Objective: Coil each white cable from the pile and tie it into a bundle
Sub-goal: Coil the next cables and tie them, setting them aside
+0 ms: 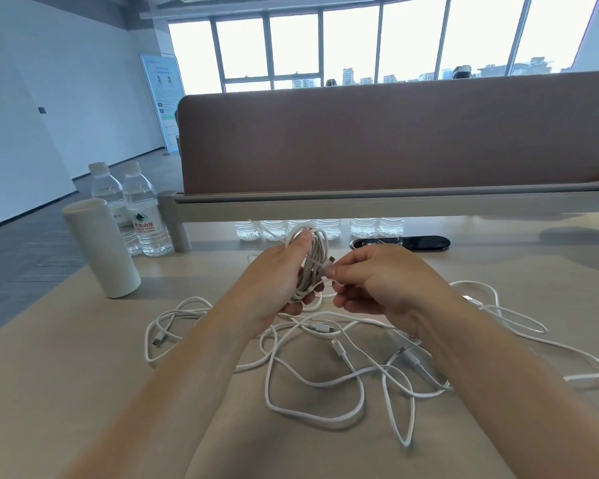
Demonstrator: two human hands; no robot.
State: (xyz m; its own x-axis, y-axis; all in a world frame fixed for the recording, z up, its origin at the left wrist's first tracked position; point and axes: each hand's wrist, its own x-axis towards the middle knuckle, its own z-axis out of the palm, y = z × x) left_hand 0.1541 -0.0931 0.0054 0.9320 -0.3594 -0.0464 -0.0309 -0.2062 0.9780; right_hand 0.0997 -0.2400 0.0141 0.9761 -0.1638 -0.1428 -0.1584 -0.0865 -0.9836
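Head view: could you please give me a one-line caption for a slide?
Left hand holds a coiled white cable while the right hand pinches its end, above loose cables on the table.

This is an open-plan office, high up in a tall building. A brown fabric partition (395, 140) stands along the far edge of a pale wood-look table (66, 392), mounted on a grey rail, the way desk dividers separate workstations. Behind it a long wall of windows (325, 46) with dark frames looks out on distant city towers. The floor (21, 257) is grey carpet tile, the walls plain white, and a roll-up banner (161, 98) stands by the glass. A ceiling air vent shows at the top. Water bottles (142, 216) stand at the table's corner.
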